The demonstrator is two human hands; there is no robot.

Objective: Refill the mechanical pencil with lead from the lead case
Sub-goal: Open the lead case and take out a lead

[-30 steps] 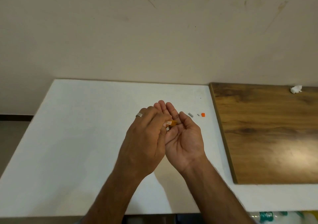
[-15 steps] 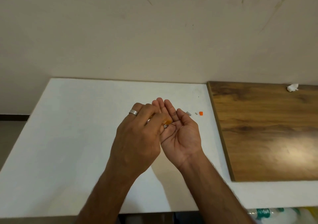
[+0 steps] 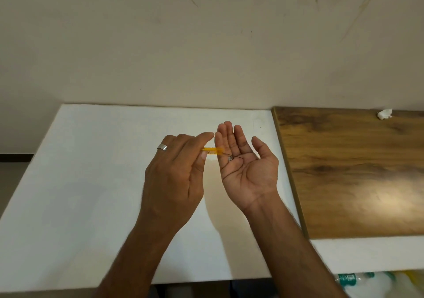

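Note:
My left hand (image 3: 176, 176), with a ring on one finger, pinches a small clear orange lead case (image 3: 212, 151) and holds it level, its open end pointing at my right palm. My right hand (image 3: 247, 174) is turned palm up with the fingers loosely spread. A thin dark lead (image 3: 238, 156) and a small silver metal piece (image 3: 230, 158) rest at the base of its fingers. The case's tip nearly touches those fingers. No mechanical pencil is in view.
Both hands hover over a white table (image 3: 103, 183) set against a beige wall. A brown wooden board (image 3: 355, 171) lies on the table's right side, with a crumpled white scrap (image 3: 385, 114) at its far edge. Plastic bottles (image 3: 367, 281) show below the table's front edge.
My hands have drawn apart. The left hand moved left and tipped the case level, so the case and the lead on my right palm are now in plain sight.

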